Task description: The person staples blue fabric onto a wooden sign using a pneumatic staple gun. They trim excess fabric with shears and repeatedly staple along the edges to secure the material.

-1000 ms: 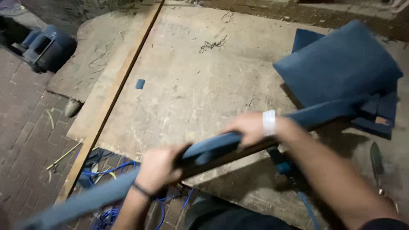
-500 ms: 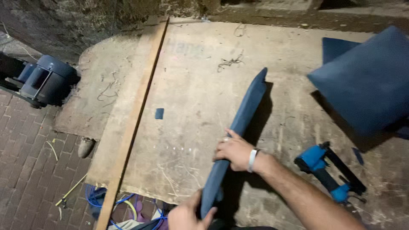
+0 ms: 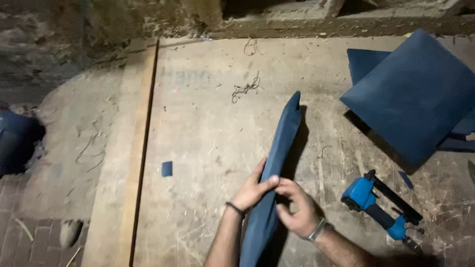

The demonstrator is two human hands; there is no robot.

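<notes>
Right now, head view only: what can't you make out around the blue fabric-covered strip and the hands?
- Blue fabric-covered strip: lower end cut off by the bottom edge.
- Left hand and right hand: they cover the strip's middle, hiding the fabric edge there.
- Blue cushion: right corner cut off; hides the panels beneath.
- Dark blue object: cut by the left edge, in shadow.

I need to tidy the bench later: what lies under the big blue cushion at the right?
Under the big blue cushion another blue panel shows at its upper left, more blue edges at its lower right. How many lie beneath is covered.
</notes>
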